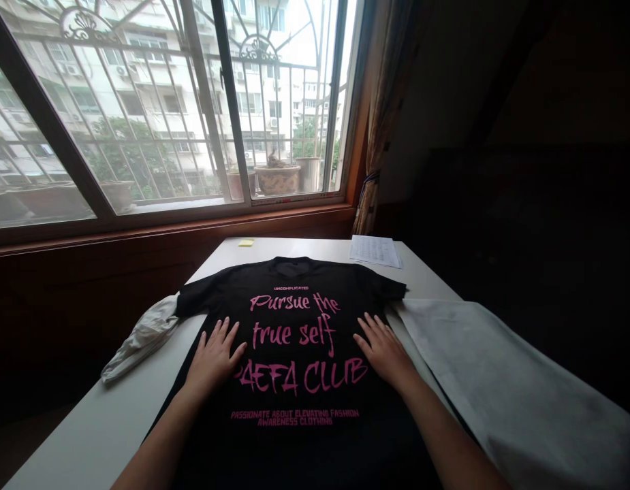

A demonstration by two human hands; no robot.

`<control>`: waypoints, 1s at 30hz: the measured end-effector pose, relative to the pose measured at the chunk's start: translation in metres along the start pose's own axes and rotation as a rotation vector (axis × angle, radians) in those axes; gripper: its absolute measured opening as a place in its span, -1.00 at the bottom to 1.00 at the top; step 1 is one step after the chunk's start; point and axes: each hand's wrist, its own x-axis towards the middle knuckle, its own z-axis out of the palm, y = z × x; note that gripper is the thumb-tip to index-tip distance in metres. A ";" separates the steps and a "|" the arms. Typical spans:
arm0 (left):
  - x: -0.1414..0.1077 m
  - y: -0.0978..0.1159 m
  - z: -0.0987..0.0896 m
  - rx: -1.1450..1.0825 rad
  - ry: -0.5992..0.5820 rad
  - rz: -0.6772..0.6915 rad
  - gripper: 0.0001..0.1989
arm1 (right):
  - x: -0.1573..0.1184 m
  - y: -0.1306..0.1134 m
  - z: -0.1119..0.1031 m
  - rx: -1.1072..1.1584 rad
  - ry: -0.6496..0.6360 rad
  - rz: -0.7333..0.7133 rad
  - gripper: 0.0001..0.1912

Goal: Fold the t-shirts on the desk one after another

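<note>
One black T-shirt (294,400) could, I'd judge, ruck up if either palm drags sideways while pressing. It lies print-up directly beneath the left grip (216,354) and right grip (385,350), both laid flat, fingers loosely spread, pinching nothing. Under it runs the white tabletop (90,435); beyond the left grip bunches pale fabric (141,340), beyond the right drapes a grey cloth (491,371).

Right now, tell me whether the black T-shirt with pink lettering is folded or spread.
Spread: the black T-shirt lies face up, sleeves outstretched, left hand and right hand resting on it; the hem is unseen.
</note>
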 end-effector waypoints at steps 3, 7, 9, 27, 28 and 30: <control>-0.002 0.000 -0.002 -0.001 -0.008 0.027 -0.30 | 0.000 0.002 -0.002 0.000 -0.016 -0.001 -0.32; -0.004 -0.001 -0.006 -0.027 -0.039 0.186 -0.33 | 0.001 0.005 -0.002 -0.018 -0.017 0.013 -0.30; -0.006 0.001 -0.007 -0.036 -0.051 0.292 -0.35 | 0.001 0.005 -0.002 -0.030 -0.014 0.018 -0.30; -0.016 0.045 -0.001 -0.020 0.085 0.657 -0.36 | -0.006 -0.010 -0.018 0.057 0.102 -0.282 -0.39; -0.014 0.043 0.001 -0.023 0.087 0.621 -0.36 | -0.006 -0.011 -0.019 0.073 0.056 -0.326 -0.39; -0.011 0.037 0.003 -0.028 0.069 0.528 -0.37 | -0.006 -0.013 -0.019 0.089 -0.038 -0.364 -0.39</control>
